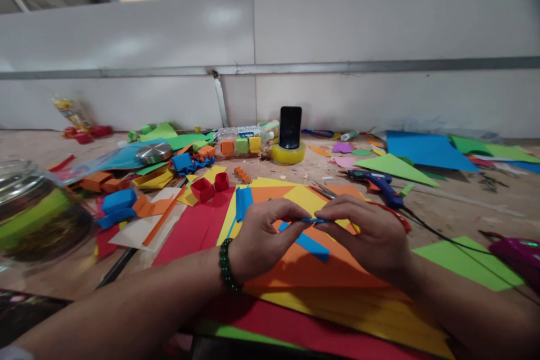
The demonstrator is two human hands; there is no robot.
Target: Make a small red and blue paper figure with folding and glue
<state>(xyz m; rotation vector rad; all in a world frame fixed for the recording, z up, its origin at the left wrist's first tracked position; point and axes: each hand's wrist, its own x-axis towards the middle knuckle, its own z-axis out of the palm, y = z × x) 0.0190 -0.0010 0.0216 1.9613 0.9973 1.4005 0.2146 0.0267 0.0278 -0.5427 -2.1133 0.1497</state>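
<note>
Narrow blue paper piece (314, 220) is held above the broad orange paper sheet (274, 274), its ends pinched between thumb and fingers of the left hand (264, 239) and the right hand (371, 236). Left of the orange sheet lies a red paper sheet (189, 230); right of it, a lime-green paper sheet (470, 264); behind it to the right, a blue glue gun (382, 183); on it, a flat blue paper strip (312, 246).

The pinched paper piece (315, 220) is blue, like the strip (312, 244) below it on an orange sheet (278, 275), and the beaded bracelet (226, 263) is dark green. Toward the far edge of the brown surface (447, 222), the phone (291, 126) is black and the tape roll (288, 154) yellow; nearer, one glue gun (383, 181) is blue with an orange trigger (373, 186), another glue gun (517, 256) magenta.
</note>
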